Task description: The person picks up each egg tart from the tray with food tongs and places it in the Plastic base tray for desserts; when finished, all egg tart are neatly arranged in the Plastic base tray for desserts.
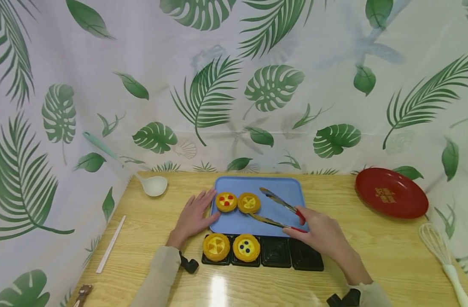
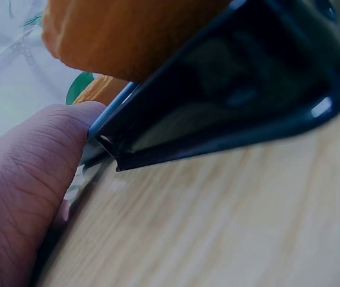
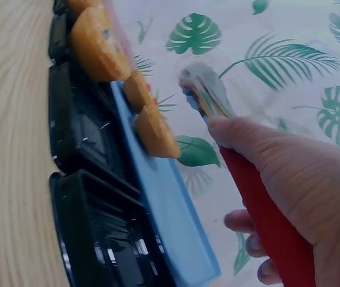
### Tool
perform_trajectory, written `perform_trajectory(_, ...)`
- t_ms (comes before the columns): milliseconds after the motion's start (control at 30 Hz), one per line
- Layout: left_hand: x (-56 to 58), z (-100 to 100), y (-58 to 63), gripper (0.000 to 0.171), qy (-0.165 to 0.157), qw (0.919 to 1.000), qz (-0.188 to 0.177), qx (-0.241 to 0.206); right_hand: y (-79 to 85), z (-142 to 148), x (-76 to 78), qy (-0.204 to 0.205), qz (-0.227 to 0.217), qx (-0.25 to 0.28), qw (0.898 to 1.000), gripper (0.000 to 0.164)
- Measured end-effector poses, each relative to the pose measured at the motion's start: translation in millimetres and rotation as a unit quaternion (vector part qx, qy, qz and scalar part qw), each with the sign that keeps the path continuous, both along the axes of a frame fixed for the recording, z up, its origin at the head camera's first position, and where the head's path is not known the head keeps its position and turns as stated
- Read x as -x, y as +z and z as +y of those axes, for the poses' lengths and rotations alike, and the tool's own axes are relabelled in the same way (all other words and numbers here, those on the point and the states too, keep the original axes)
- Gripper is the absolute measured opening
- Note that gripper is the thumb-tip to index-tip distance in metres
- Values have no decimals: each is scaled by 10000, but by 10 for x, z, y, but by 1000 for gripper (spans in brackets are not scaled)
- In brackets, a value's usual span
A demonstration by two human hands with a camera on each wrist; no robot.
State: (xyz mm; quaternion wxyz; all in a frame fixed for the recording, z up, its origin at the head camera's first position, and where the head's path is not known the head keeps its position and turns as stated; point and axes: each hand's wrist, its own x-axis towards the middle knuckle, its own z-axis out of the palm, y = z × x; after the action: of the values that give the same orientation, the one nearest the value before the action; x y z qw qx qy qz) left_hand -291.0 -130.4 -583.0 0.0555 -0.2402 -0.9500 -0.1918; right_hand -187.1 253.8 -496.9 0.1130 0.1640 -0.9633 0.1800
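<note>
My right hand [image 1: 326, 232] grips red-handled metal tongs [image 1: 274, 197], also seen in the right wrist view with their red handle [image 3: 263, 209] in my palm. The arms of the tongs are spread wide; one tip is by the front of an egg tart with yellow fruit [image 1: 249, 203]. Beside it on the blue tray [image 1: 283, 213] sits an egg tart with red pieces [image 1: 226, 201]. My left hand [image 1: 195, 215] rests at the tray's left edge, fingers extended, thumb touching the edge. A fruit-wedge tart [image 1: 216, 247] and a blueberry-topped tart [image 1: 246, 248] sit in black plastic trays [image 1: 276, 252].
A white ladle [image 1: 155, 186] with a green handle leans at the back left. Chopsticks [image 1: 111, 244] lie at the left, near a bear-topped item [image 1: 82, 294]. At the right are a red oval plate [image 1: 391, 193] and a whisk [image 1: 445, 256]. Leaf-printed cloth surrounds the table.
</note>
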Motion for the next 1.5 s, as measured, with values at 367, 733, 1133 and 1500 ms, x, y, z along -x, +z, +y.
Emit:
perform_trajectory(367, -3, 0, -16, 77, -1, 10000, 71, -33, -52, -176, 206, -62, -400, -730, 9965, 65)
perform_trajectory(733, -10, -6, -2, 77, -55, 9999, 86, -69, -231, -256, 326, -12, -330, -1069, 9937, 72)
perform_trajectory(1133, 7, 1, 2, 77, -34, 9999, 140, -72, -261, -267, 407, 1, -369, -1264, 9913, 73)
perform_trajectory(1500, -6, -2, 19, 77, -33, 9999, 89, -59, -275, -301, 436, 74, -355, -1287, 9910, 68)
